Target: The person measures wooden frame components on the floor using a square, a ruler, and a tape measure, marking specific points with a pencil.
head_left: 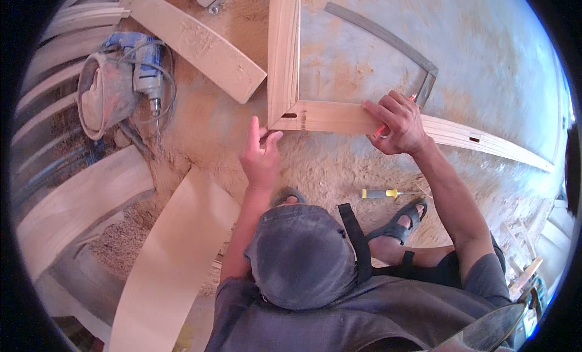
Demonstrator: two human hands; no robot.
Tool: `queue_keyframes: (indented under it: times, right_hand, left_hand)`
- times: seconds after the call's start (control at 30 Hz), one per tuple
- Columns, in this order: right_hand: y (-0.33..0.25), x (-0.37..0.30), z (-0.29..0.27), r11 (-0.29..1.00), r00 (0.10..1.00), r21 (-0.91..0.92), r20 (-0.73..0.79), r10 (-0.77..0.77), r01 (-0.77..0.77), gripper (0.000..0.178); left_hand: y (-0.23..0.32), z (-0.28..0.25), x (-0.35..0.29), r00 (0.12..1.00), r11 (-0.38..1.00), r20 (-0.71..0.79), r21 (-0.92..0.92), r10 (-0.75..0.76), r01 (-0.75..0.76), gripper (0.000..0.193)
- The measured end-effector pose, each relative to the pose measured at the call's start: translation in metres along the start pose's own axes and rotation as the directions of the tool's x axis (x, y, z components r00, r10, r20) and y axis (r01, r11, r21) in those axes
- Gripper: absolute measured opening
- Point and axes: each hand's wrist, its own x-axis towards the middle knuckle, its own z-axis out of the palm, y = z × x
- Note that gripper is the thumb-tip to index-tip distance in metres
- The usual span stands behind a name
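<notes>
Two light wooden rails meet at a mitred corner, the upright rail [284, 49] running away from me and the crosswise rail [339, 116] running to the right. Dark slots are cut in the crosswise rail, one by the corner and another farther right. My left hand [260, 158] is at the outside of the corner, index finger stretched and thumb apart, holding nothing. Over the crosswise rail, my right hand [397, 123] is closed round a slim red pencil [381, 131], its fingers resting on the wood. A metal square [388, 36] lies just beyond that hand.
A yellow-and-grey screwdriver [379, 194] lies on the dusty floor by my sandalled foot [403, 221]. At left are a blue-grey corded drill [147, 67], a dirty bucket [104, 97] and a thick wooden beam [197, 46]. A pale board [173, 255] lies lower left.
</notes>
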Motion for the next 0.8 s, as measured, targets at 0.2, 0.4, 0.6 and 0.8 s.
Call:
queue_keyframes:
  times: [0.2, 0.4, 0.6, 0.8]
  right_hand:
    - [-0.028, -0.001, -0.016, 0.999, 0.998, -0.022, -0.056, 0.042, -0.043, 0.062]
    - [0.035, -0.04, -0.028, 0.822, 0.81, -0.181, -0.379, 0.448, -0.539, 0.049]
    - [0.077, -0.052, -0.038, 0.406, 0.444, -0.194, -0.229, 0.867, -0.893, 0.074]
    - [0.098, -0.052, -0.041, 0.408, 0.433, -0.166, -0.154, 0.888, -0.898, 0.076]
  left_hand:
    - [0.019, -0.007, -0.009, 0.989, 0.989, -0.005, -0.024, -0.148, 0.148, 0.057]
    - [0.009, 0.005, -0.025, 0.989, 0.969, -0.071, -0.22, -0.128, 0.11, 0.054]
    - [0.006, 0.003, -0.03, 0.985, 0.898, 0.001, -0.411, -0.171, 0.156, 0.062]
    - [0.005, 0.004, -0.033, 0.987, 0.891, 0.015, -0.428, -0.162, 0.152, 0.063]
